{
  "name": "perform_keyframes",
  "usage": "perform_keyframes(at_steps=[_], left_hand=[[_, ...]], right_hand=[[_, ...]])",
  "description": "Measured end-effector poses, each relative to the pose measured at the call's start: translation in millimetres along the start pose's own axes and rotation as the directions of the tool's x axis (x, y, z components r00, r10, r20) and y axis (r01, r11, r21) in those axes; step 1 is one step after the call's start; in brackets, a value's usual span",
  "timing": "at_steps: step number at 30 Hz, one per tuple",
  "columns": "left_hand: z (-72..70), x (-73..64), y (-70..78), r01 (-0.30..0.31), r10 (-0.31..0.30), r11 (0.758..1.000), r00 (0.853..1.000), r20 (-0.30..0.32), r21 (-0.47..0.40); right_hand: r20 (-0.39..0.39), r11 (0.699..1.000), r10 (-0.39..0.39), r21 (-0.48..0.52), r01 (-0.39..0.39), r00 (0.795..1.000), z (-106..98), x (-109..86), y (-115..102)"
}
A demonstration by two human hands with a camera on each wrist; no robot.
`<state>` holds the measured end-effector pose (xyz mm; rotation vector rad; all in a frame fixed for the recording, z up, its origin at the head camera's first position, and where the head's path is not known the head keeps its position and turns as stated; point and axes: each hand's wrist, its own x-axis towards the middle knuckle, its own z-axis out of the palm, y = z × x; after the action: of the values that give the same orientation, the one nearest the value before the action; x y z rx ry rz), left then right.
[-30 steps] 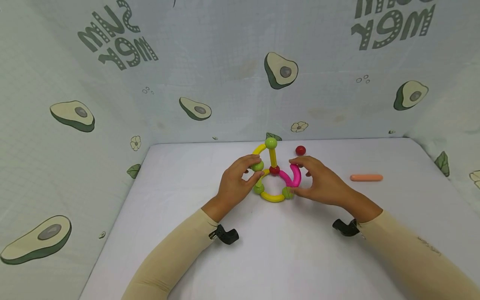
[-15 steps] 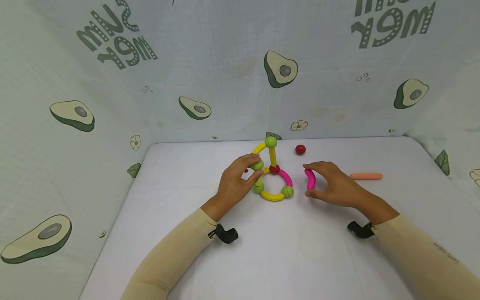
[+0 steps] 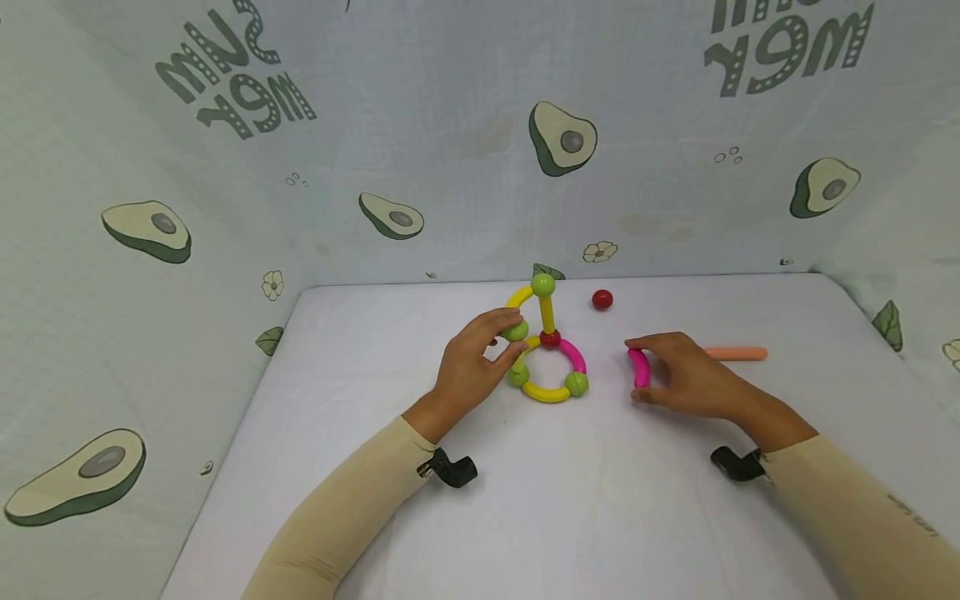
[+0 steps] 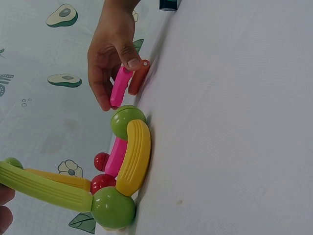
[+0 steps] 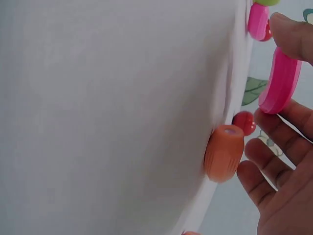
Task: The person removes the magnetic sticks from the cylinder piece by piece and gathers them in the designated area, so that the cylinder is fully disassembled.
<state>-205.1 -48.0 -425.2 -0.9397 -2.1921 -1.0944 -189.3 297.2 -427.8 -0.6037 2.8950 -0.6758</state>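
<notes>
In the head view my left hand point(image 3: 472, 354) pinches a green ball point(image 3: 515, 331) on the near left of a ball-and-stick construction. Its base is a ring of curved yellow sticks point(image 3: 546, 394), a curved pink stick point(image 3: 573, 356), green balls and a red ball point(image 3: 550, 338). A straight yellow stick point(image 3: 547, 315) rises from the red ball to a green ball point(image 3: 543, 285) on top. A light green stick point(image 4: 49, 188) runs up from the ring towards my left fingers. To the right, apart from the construction, my right hand point(image 3: 690, 375) pinches a loose curved pink stick point(image 5: 281, 81) by its ends.
A loose red ball point(image 3: 602, 300) lies behind the construction on the white table point(image 3: 570, 500). An orange straight stick point(image 3: 737, 353) lies behind my right hand, partly covered by it. Patterned cloth point(image 3: 465, 150) hangs at the back and sides.
My right hand has drawn the loose curved pink stick away from the ring, to the right and slightly nearer. My left hand and the construction have stayed put.
</notes>
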Motion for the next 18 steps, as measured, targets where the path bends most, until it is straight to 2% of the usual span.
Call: perform_keyframes(at_steps=[12, 18], left_hand=[[0.1, -0.5, 0.8, 0.003, -0.003, 1.000, 1.000, 0.001, 0.010], [0.3, -0.5, 1.5, 0.010, -0.010, 1.000, 1.000, 0.004, 0.014]], right_hand=[[0.018, 1.000, 0.014, -0.018, -0.014, 1.000, -2, 0.5, 22], [0.018, 0.999, -0.025, -0.033, 0.025, 1.000, -4, 2.8, 26]])
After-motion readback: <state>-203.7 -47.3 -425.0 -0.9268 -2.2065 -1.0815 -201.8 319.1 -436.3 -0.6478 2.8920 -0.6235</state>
